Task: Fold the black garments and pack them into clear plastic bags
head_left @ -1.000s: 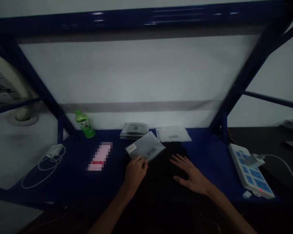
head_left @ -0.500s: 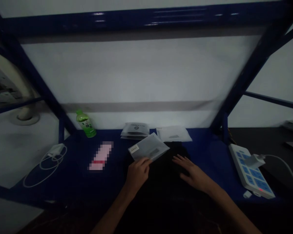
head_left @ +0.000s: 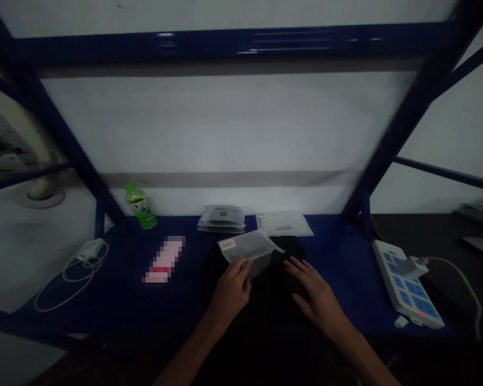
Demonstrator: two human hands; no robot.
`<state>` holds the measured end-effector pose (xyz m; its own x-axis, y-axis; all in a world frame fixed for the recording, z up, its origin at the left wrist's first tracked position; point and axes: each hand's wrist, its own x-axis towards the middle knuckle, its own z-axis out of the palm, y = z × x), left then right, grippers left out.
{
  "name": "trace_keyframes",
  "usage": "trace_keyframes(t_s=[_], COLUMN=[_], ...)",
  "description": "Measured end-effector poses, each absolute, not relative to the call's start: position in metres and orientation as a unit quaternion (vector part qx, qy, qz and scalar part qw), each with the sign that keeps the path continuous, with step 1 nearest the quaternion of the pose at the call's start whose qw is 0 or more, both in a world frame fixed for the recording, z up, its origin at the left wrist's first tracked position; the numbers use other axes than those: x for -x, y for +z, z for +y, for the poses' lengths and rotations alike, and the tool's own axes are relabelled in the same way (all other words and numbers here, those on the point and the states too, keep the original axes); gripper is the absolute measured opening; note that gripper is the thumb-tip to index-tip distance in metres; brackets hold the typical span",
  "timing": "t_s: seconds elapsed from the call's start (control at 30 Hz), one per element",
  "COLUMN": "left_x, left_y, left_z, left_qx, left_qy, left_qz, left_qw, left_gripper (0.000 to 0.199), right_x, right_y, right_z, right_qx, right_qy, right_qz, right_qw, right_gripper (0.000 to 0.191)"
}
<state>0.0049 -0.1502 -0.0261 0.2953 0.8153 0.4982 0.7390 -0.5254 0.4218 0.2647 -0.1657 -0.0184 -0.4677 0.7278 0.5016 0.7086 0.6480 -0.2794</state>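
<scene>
My left hand [head_left: 231, 292] grips the near edge of a translucent plastic bag [head_left: 247, 252] with a small white label at its far left corner. The bag lies partly over a dark folded cloth [head_left: 273, 284], which is hard to make out in the dim light. My right hand [head_left: 316, 289] curls over the cloth, its fingers pressing into a bunched part right beside the bag's right end. The hands are close together, and the cloth hides part of the bag.
Behind the hands lie a stack of plastic-wrapped packets [head_left: 221, 220] and a flat white packet [head_left: 284, 223] on the blue shelf [head_left: 346, 268]. To the left are a green bottle [head_left: 140, 208], a blurred pink item [head_left: 163, 260] and a white charger with cable [head_left: 89, 250]. A white power strip [head_left: 406, 281] sits right.
The bag has swung flatter and shifted right over the cloth. My right hand has moved in toward it and curled, bunching the cloth against the bag's end.
</scene>
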Motion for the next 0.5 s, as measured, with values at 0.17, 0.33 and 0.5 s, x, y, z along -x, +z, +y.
trace_keyframes(t_s=[0.17,0.33,0.5], left_x=[-0.005,-0.003,-0.004], left_y=[-0.026,-0.025,-0.024], left_z=[-0.152,-0.155,-0.157], left_qx=[-0.81,-0.812,-0.784], left_qy=[0.356,0.367,0.402], left_qz=[0.453,0.432,0.454], left_qw=[0.108,0.138,0.133], left_gripper=[0.056,0.056,0.049], right_x=[-0.24,-0.232,-0.224], right_y=[-0.008,-0.003,0.003], right_z=[-0.167,-0.145,-0.129], right_qx=[0.378,0.382,0.414], right_qy=[0.041,0.115,0.142], right_qz=[-0.901,-0.906,-0.895], right_qw=[0.209,0.14,0.086], right_gripper=[0.056,0.054,0.073])
